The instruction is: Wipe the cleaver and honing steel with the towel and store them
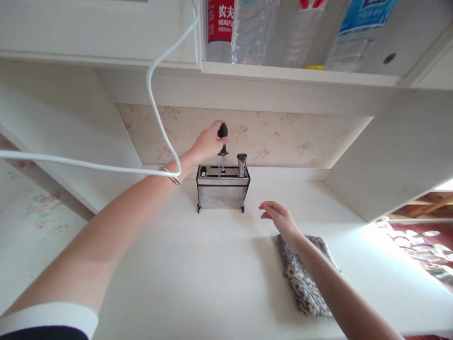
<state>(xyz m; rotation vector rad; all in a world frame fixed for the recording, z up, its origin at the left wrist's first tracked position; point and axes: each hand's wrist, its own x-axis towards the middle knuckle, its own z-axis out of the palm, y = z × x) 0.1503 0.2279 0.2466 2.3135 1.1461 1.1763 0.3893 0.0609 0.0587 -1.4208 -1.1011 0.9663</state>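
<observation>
My left hand (209, 141) is closed around the black handle of a sharpening rod (222, 141), whose steel shaft stands upright in a slot of the metal knife holder (222, 193). Another dark-handled tool (241, 164) sits in the holder to the right. My right hand (278, 216) hovers open over the white counter, just right of the holder, holding nothing. Its forearm crosses above a leopard-print cloth (300, 278).
A white cable (155, 108) loops down from above and runs across my left wrist. Water bottles (255, 30) stand on the shelf overhead. Floral wallpaper (276, 137) backs the counter niche (198, 274), with white side walls on both sides.
</observation>
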